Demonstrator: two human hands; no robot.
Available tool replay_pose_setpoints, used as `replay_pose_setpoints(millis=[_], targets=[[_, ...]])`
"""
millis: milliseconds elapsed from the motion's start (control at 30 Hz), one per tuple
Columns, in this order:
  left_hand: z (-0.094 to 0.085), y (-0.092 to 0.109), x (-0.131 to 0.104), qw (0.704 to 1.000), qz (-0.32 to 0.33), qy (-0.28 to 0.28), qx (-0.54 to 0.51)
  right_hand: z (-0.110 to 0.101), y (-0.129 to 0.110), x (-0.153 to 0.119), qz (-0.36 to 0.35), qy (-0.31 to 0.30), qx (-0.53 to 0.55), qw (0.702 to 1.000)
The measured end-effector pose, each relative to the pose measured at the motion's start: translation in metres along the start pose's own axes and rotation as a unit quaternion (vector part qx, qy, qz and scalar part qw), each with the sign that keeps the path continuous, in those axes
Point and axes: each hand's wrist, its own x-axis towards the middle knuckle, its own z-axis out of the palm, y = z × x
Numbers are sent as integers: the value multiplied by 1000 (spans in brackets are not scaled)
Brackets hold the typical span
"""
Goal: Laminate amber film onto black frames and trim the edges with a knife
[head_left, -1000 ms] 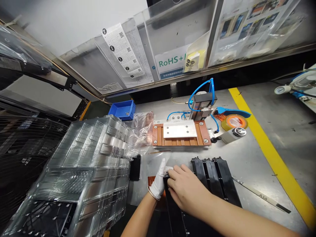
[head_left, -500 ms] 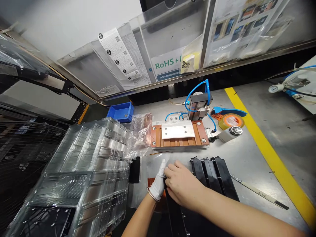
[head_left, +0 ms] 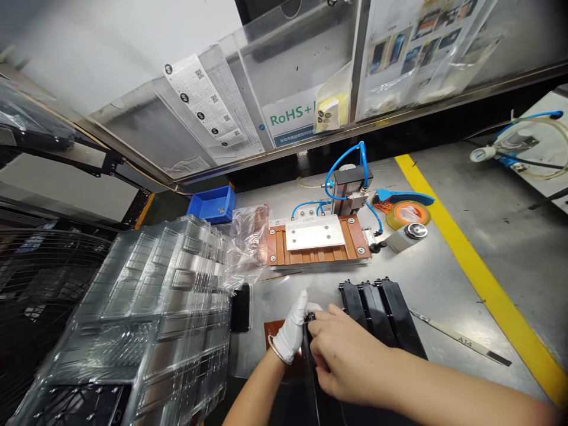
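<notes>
A long black plastic part [head_left: 316,378] stands near the front of the bench between my two hands. My left hand [head_left: 293,331], in a white glove, wraps around the part's far end, thumb pointing up. My bare right hand [head_left: 344,349] has its fingers curled over the same end from the right; whether it pinches anything small there is hidden. Just right of it lie several similar black parts [head_left: 385,305] side by side, partly covered by my right forearm. An orange-brown sheet [head_left: 275,330] lies under my left wrist.
Stacked clear plastic trays [head_left: 146,307] fill the left, with a phone [head_left: 241,307] beside them. Behind my hands sits a brown fixture [head_left: 317,254] with blue air hoses. On the right are a white bottle [head_left: 408,236], tape rolls [head_left: 408,216] and a blade-like tool [head_left: 461,338].
Both hands have shifted slightly right and down. My right hand has turned and its fingers have moved, leaving the black part's far end showing. The view has tilted a little.
</notes>
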Motion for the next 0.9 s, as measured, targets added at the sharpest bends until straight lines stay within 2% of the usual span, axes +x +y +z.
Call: replay_pose_setpoints(millis=[233,400,567,700,833,900], targets=[[1,6,-7,999,28,-7,36,-6,-6,-6,2,-34,-22,999],[1,5,-5,999,30,-16,31,-12,-8,-7,44,-48,-31,997],[0,0,-5,999,34,-8,19,-11,-8,-8,60,-40,52,996],[-1,-3,-6,999,44,0,-3,-12,-6,-8,61,-44,74,994],[7,-4,-8,997,48,-7,-58,-21,-3,-7,63,-34,-12,997],[13,-7,-10,993,37,-2,-111,-25,1,-9,84,-5,-65,994]])
